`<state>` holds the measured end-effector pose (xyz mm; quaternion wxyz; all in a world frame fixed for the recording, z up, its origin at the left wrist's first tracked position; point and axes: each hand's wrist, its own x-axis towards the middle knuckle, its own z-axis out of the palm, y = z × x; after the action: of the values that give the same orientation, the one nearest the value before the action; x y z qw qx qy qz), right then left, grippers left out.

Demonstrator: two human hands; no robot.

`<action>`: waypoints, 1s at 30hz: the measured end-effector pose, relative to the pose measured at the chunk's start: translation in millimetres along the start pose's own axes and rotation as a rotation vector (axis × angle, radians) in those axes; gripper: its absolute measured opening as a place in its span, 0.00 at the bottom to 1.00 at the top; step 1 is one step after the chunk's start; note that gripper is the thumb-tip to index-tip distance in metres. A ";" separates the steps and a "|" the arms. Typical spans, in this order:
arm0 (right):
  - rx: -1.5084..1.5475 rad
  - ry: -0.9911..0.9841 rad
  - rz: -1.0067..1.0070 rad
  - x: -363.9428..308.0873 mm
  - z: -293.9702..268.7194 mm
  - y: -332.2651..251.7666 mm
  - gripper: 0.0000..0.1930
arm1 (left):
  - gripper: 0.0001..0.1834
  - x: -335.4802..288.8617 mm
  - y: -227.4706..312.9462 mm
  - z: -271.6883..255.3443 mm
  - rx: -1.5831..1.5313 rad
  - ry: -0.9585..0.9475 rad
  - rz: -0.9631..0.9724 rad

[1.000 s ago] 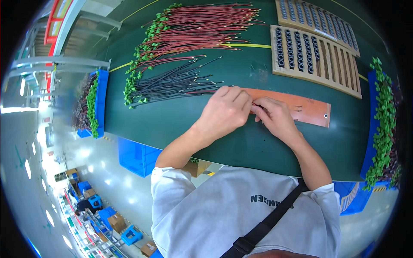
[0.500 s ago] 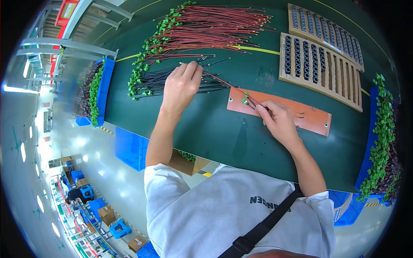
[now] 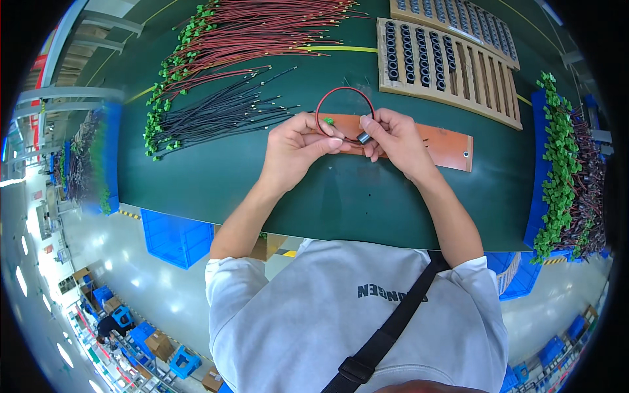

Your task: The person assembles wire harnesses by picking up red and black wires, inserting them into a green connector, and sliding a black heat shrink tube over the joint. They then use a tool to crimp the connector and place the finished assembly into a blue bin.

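Both my hands meet over an orange board lying on the dark green table. Fingers of my left hand are pinched on a red wire, which arches up in a loop between the hands. A small green connector shows inside the loop, near the left fingers. My right hand is closed around a small black ring-shaped core, held low between thumb and fingers. The wire's lower run reaches this core; whether it passes through is hidden by my fingers.
Red wires with green connectors lie at the far left, with a bundle of black wires nearer. A slotted wooden tray with black cores stands at the far right, another tray behind. Blue bins flank the table.
My left hand has come from the black wires toward my right hand. The red wire is now bent into a loop, and a black core shows in my right hand. The view has shifted.
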<state>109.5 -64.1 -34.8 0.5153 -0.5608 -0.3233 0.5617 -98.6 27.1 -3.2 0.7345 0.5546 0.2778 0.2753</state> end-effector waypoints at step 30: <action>0.040 0.000 0.033 2.7 -1.7 -3.7 0.17 | 0.09 -6.8 -27.9 -3.4 -0.089 0.073 0.143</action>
<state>112.4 -61.0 -32.4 0.5170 -0.5557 -0.3024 0.5766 -103.1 18.0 -30.3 0.7262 0.5296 0.2516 0.3590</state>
